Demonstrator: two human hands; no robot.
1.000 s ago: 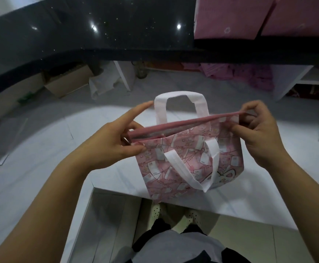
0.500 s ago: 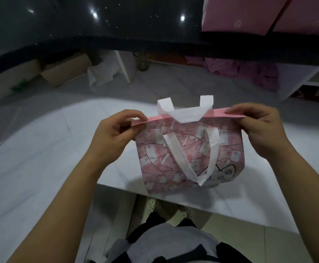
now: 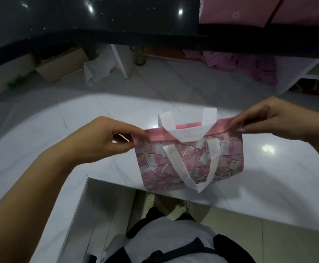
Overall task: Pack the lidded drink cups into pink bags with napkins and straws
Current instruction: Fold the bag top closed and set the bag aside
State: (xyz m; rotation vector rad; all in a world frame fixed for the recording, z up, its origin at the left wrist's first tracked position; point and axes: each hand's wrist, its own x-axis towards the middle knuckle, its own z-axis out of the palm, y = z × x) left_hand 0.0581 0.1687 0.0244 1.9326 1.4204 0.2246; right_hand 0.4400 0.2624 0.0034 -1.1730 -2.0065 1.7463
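Observation:
A pink patterned bag (image 3: 225, 160) with white strap handles stands at the front edge of the white counter (image 3: 268, 177). Its top band is folded over toward me, plain pink showing. My left hand (image 3: 107, 141) pinches the left end of that folded rim. My right hand (image 3: 268, 118) pinches the right end. The near handle (image 3: 191, 168) hangs down the front of the bag; the far handle lies across the fold. No cups, napkins or straws are in view.
A dark counter top (image 3: 116, 21) runs across the back, with pink bags (image 3: 240, 10) on it at the right. Below it lie a cardboard box (image 3: 59, 67), white paper (image 3: 97, 71) and purple cloth (image 3: 249, 67). My feet show under the counter edge.
The bag's mouth, held open a second ago, is now closed and its top rim folded down toward me. Both hands have moved apart along the rim, and the bag has lowered onto the counter.

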